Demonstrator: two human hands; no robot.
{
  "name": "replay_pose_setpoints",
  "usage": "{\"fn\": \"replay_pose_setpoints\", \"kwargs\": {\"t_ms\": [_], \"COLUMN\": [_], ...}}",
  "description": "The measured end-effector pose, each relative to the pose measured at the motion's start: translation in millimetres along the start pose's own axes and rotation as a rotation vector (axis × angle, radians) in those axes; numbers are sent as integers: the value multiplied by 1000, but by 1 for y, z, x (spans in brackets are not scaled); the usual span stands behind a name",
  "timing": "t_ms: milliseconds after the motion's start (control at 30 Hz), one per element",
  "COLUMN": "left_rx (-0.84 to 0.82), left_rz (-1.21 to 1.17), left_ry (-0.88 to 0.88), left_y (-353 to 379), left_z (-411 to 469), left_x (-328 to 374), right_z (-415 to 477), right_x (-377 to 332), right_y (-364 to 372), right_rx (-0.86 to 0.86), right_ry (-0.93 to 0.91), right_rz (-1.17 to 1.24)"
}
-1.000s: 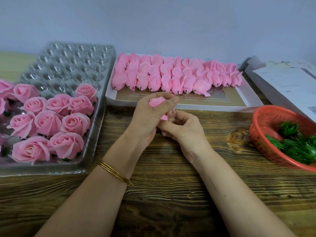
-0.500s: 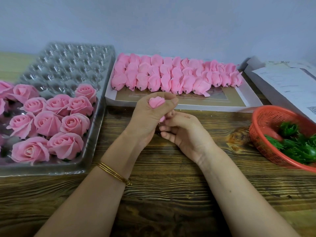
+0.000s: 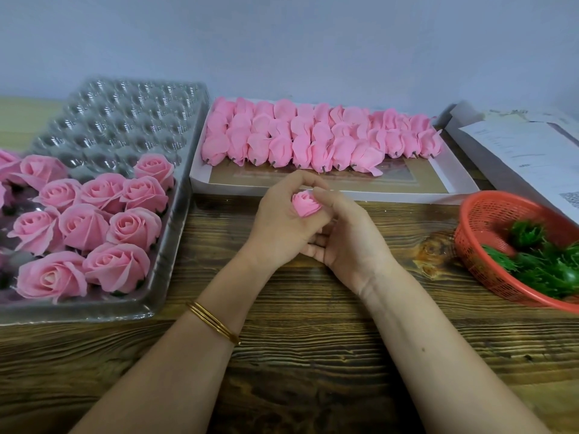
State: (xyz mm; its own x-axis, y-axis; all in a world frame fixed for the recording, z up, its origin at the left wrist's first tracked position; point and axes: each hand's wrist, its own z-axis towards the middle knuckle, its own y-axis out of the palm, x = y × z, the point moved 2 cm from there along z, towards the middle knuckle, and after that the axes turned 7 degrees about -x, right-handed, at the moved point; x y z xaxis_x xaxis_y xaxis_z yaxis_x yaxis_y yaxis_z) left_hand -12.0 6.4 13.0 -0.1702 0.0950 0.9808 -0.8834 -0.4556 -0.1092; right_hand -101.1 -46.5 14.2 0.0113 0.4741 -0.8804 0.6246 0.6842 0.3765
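Rosebud (image 3: 306, 207): being held above the middle of the table (image 3: 313, 355), just in front of the white box's (image 3: 344, 192) near rim; its spiral face is pointing towards the camera.
Left hand (image 3: 279, 223): gripping the rosebud, fingers and thumb curling round its left side and base.
Right hand (image 3: 347, 236): pinching the rosebud's right side, forefinger curling over the petals.
Hidden: the rosebud's base and stub are lying inside the hands; the right thumb is tucking out of sight behind the left hand.
Cut off: the tray of finished roses (image 3: 169, 245) is running off the left edge, and the red basket (image 3: 488, 208) of green leaves (image 3: 532, 261) and the papers (image 3: 517, 151) off the right.
Hard to make out: print on the papers is blurring.
Change: the rosebud is now showing its opening rather than its side, and the right hand has come up from under the left to the petals.
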Motion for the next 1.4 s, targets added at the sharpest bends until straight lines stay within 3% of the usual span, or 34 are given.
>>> {"fn": "replay_pose_setpoints", "kwargs": {"t_ms": [867, 1133, 1400], "left_rx": [2, 242, 193], "left_rz": [124, -183, -553], "left_ry": [-34, -30, -156], "left_y": [3, -5, -8], "left_z": [-3, 3, 5], "left_x": [0, 2, 7], "right_z": [1, 2, 1], "right_x": [5, 5, 8], "right_y": [-1, -1, 1], "right_rx": [-21, -10, -77], "right_ry": [8, -79, -140], "right_rz": [-42, -61, -8]}}
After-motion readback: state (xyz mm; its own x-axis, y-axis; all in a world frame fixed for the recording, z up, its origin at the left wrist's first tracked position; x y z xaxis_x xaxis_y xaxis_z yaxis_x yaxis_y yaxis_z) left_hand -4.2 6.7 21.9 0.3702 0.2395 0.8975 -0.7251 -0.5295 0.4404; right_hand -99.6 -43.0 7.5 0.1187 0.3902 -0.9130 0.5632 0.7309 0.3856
